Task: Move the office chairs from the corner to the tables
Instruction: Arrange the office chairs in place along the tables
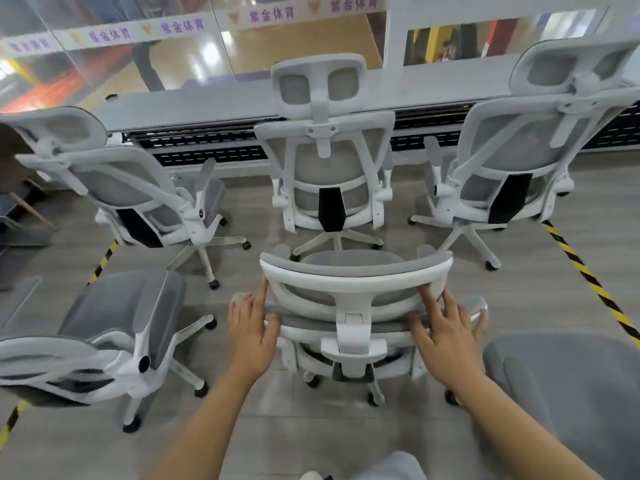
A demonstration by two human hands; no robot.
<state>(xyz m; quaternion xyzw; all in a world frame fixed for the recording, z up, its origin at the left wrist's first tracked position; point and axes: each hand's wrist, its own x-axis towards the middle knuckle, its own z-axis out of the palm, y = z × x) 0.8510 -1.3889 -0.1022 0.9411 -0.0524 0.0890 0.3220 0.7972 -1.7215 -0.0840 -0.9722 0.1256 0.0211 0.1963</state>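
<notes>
We rest our left hand [251,327] & right hand [446,329], fingers flat, on the chair [356,282] back. Prob heavy but rolls easy; push here.

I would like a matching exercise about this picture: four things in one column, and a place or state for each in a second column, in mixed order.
Things
1. left hand
2. right hand
3. middle chair
4. striped floor tape

Places or states
A. stands at the long table, its back to the camera
B. rests on the left side of the near chair back
C. runs over the floor on the right
D. rests on the right side of the near chair back

Pairs: 1-B, 2-D, 3-A, 4-C
</notes>
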